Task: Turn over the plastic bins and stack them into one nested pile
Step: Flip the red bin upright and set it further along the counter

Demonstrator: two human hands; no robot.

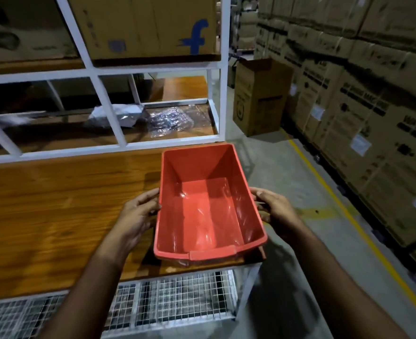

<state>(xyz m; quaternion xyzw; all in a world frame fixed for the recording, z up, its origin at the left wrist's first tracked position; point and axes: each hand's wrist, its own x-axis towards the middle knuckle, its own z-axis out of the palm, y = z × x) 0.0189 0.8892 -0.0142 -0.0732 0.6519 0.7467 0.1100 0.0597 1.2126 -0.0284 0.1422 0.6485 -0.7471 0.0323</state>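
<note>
A red plastic bin (208, 206) sits open side up at the right end of the wooden table (55, 206). Its inside is bare, with a clear film over the floor. My left hand (138, 214) grips the bin's left rim with fingers curled around the edge. My right hand (275, 206) holds the right rim the same way. The bin's near end hangs close to the table's front edge. No other bin is in view.
A white metal shelf frame (118, 148) borders the table's far side, with crumpled plastic wrap (170, 121) and cardboard boxes (148, 28) on it. A wire mesh shelf (167, 299) lies below the table. Stacked cartons (363, 113) line the aisle on the right.
</note>
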